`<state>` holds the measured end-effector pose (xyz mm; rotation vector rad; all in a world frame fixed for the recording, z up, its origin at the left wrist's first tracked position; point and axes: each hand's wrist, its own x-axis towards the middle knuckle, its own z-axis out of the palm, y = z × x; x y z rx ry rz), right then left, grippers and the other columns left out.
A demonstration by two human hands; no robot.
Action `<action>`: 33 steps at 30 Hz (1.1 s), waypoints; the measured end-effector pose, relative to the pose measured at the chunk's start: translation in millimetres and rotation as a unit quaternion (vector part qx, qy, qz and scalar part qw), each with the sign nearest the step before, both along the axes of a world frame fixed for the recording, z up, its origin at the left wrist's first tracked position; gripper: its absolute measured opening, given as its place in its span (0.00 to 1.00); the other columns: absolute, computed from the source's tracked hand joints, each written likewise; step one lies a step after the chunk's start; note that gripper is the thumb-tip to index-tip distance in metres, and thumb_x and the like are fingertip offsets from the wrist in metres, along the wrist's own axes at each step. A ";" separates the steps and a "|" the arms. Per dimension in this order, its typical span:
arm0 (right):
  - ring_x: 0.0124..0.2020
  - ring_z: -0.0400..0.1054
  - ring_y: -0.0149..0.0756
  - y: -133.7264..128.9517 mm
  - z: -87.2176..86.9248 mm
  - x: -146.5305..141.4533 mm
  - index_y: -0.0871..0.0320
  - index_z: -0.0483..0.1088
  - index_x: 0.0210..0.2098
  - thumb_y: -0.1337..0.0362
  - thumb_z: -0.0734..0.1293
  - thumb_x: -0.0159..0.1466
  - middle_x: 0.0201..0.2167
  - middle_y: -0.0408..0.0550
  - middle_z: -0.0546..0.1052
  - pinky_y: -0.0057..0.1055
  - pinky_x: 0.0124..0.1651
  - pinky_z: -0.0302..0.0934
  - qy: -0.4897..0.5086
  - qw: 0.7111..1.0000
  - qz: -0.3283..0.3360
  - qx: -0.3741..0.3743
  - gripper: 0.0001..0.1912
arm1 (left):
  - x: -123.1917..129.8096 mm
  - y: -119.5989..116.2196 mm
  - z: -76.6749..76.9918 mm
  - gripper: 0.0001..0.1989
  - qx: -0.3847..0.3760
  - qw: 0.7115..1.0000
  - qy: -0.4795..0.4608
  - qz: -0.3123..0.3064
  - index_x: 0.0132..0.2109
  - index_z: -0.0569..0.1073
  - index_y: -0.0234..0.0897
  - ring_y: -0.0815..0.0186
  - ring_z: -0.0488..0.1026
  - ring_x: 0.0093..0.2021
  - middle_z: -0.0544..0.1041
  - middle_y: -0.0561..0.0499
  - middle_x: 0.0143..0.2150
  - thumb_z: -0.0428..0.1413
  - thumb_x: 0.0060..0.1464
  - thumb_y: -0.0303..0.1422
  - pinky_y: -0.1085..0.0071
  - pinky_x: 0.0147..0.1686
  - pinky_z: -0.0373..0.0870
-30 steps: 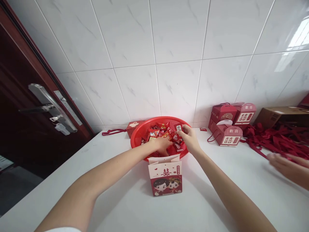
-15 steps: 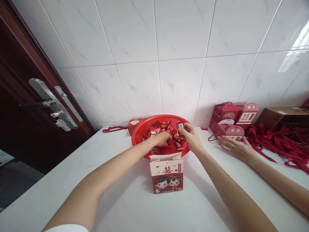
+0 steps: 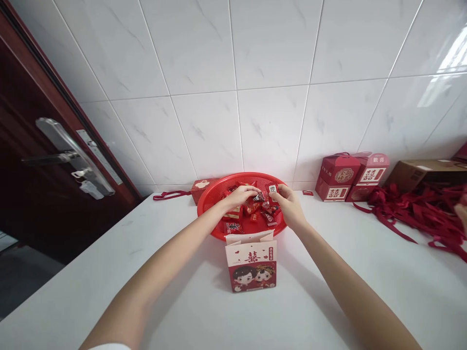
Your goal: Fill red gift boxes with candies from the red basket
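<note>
A red plastic basket of wrapped candies stands against the tiled wall. My left hand is over the candies, its fingers closed on a dark-wrapped candy. At the basket's right side, my right hand pinches a small white-labelled candy packet. In front of the basket stands an upright red and white paper box with two cartoon figures, its top flaps raised.
Stacked red gift boxes stand at the right by the wall. Beyond them lie red ribbons and a cardboard box. Another person's fingers show at the right edge. A door with a handle is at the left.
My left hand has risen from deep among the candies, with a candy at its fingers. The other person's hand has withdrawn to the right, and the small box it touched is gone from there.
</note>
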<state>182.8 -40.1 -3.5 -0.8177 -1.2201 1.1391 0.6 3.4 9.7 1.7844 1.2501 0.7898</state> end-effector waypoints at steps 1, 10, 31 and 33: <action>0.32 0.67 0.36 0.2 0.4 0.1 0.55 0.68 0.27 0.57 0.71 0.52 0.28 0.42 0.75 0.32 0.34 0.63 0.002 1.000 0.001 -0.006 0.11 | 0.0 -0.5 0.3 0.13 -0.023 0.999 -0.029 0.005 0.46 0.80 0.35 0.59 0.75 0.46 0.79 0.44 0.49 0.57 0.57 0.36 0.67 0.39 0.73; 0.36 0.70 0.38 0.5 3.6 0.2 0.55 0.75 0.35 0.53 0.75 0.49 0.34 0.45 0.78 0.34 0.35 0.67 0.021 0.999 0.025 -0.034 0.17 | 2.4 -2.0 -1.3 0.20 0.040 0.978 -0.198 -0.059 0.46 0.80 0.33 0.56 0.76 0.50 0.82 0.44 0.47 0.67 0.48 0.40 0.58 0.54 0.70; 0.29 0.65 0.35 0.6 -1.3 -0.9 0.54 0.67 0.27 0.57 0.71 0.52 0.27 0.41 0.74 0.33 0.34 0.59 -0.004 1.000 -0.021 -0.008 0.10 | 17.0 -14.3 -22.2 0.08 0.043 0.920 0.376 -0.105 0.30 0.77 0.39 0.57 0.75 0.34 0.78 0.50 0.30 0.61 0.39 0.24 0.68 0.34 0.66; 0.30 0.65 0.35 0.8 -1.7 -0.3 0.54 0.67 0.26 0.57 0.71 0.52 0.26 0.41 0.74 0.33 0.34 0.59 -0.010 1.000 -0.019 -0.002 0.11 | 16.5 -15.1 -22.3 0.11 0.045 0.928 0.354 -0.106 0.30 0.77 0.40 0.59 0.74 0.31 0.77 0.52 0.28 0.60 0.36 0.21 0.70 0.30 0.64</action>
